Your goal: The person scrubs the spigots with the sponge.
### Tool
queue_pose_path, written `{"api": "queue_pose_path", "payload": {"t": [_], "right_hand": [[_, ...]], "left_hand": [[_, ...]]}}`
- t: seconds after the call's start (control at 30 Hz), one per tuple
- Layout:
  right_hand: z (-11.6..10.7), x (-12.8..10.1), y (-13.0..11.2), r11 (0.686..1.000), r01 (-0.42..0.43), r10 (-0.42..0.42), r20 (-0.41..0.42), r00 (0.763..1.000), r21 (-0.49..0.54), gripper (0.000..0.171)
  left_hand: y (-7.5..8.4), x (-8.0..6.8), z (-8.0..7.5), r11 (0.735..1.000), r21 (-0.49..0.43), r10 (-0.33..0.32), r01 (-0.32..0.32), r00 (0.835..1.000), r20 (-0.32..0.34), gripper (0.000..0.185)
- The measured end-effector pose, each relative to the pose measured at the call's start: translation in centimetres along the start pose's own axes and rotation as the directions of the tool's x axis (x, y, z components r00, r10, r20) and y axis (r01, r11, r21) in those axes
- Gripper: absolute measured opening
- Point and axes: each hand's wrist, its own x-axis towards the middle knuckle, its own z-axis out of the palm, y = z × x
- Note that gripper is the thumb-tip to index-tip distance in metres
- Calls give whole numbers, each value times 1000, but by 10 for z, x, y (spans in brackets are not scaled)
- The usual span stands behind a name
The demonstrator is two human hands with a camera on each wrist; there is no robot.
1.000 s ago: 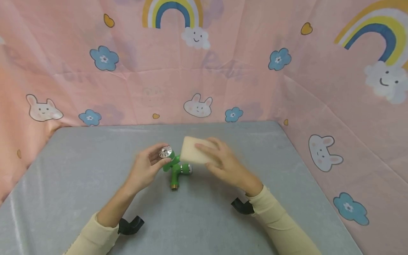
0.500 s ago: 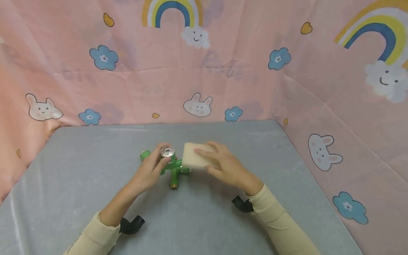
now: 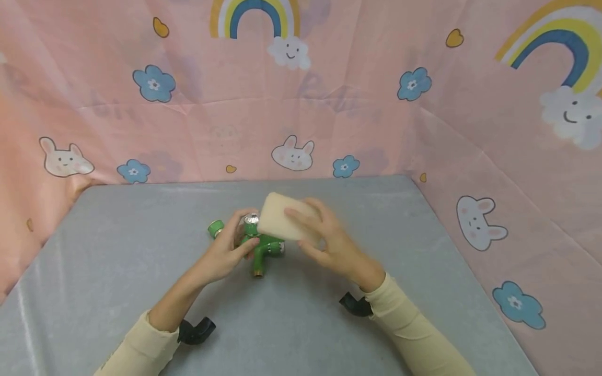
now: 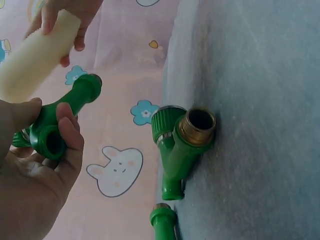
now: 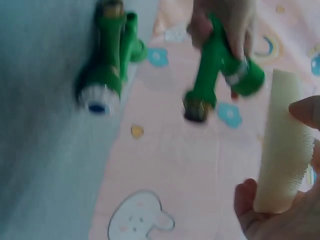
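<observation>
My left hand grips a green plastic hose fitting with a silver top and a brass end, lifted a little off the grey table. My right hand holds a cream sponge block and presses it against the fitting's silver top. In the left wrist view the held fitting sits between thumb and fingers, with the sponge just above it. The right wrist view shows the sponge pinched on edge, with the held fitting beyond it.
A second green fitting with a brass end lies on the grey table just behind my left hand. Pink patterned cloth walls close off the back and right sides. Black wrist mounts sit by both sleeves.
The sponge has moved left and up onto the fitting's silver top. My left hand has shifted right with the fitting, uncovering the second fitting behind it.
</observation>
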Motion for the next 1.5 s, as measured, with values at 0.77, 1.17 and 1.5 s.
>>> {"api": "queue_pose_path", "payload": {"t": [0.77,1.17,1.5], "right_hand": [[-4,-1,6,995,-66,75,-129,989,69,60],[8,0,-4,998,28,-34,-102,994,-60,59],[-4,-1,0,989,-135,132,-58,990,-58,60]], "left_hand": [[9,-2,-4,999,-27,-46,43,990,-131,56],[8,-1,4,994,103,-12,31,983,-184,48],[6,-1,0,988,85,-107,129,969,-224,28]]}}
